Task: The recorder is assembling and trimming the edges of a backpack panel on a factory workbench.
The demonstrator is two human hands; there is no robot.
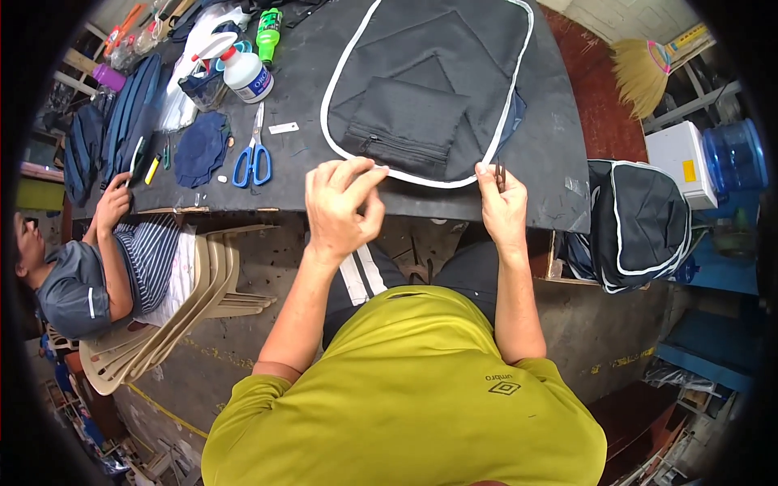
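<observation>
A black fabric bag panel (405, 81) with white edge piping lies on the dark table in front of me. A zippered pocket (405, 121) is sewn on its lower part. My left hand (344, 206) is at the near edge, thumb and forefinger closed at the white piping. At the near right corner, my right hand (504, 206) pinches the piping between thumb and finger. A small dark two-pronged tool (500, 174), resembling thread snips, sticks up from the right hand's fingers; most of it is hidden.
Blue-handled scissors (253, 158), dark blue fabric pieces (200, 150), a spray bottle (245, 74) and a green bottle (269, 34) are at left. A seated person (89, 267) works there. A black bag (640, 223) with white piping stands right of the table.
</observation>
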